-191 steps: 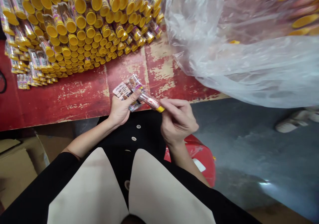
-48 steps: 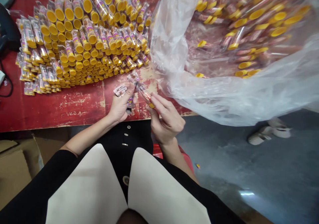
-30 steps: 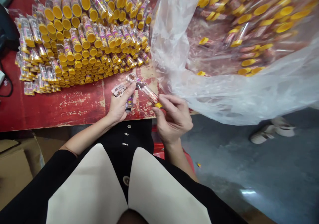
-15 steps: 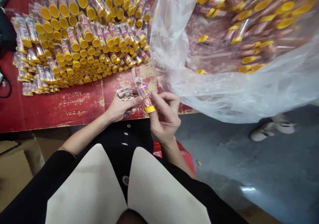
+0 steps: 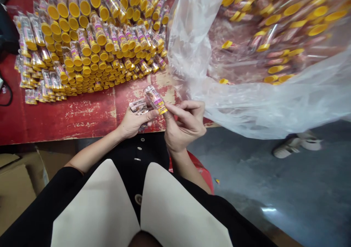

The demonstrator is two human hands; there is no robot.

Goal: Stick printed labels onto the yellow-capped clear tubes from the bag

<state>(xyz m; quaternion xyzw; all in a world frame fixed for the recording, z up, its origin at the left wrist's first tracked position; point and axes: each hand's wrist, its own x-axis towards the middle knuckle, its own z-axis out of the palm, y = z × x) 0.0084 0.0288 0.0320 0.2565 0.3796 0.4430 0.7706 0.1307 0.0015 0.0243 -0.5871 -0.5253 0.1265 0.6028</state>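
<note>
Between my two hands is a small clear tube (image 5: 155, 98) in a printed pink and yellow plastic sleeve, tilted with its top toward the upper left. My right hand (image 5: 185, 128) pinches its lower end with thumb and forefinger. My left hand (image 5: 131, 122) is closed around a stack of flat printed plastic sleeves (image 5: 138, 106), and its thumb touches the tube's side. Just beyond both hands lies the red tabletop (image 5: 90, 117). Up and to the left is a big pile of sleeved tubes with yellow caps (image 5: 100, 58).
A large clear plastic bag (image 5: 233, 98) on the right holds many loose yellow-capped tubes (image 5: 275, 69). Below me is a red stool (image 5: 201, 172). Cardboard (image 5: 16, 188) stands at lower left. Another person's shoes (image 5: 286, 147) are on the floor at right.
The sleeve has slid down over the tube, and its yellow cap end is now mostly covered. My right hand has shifted slightly right.
</note>
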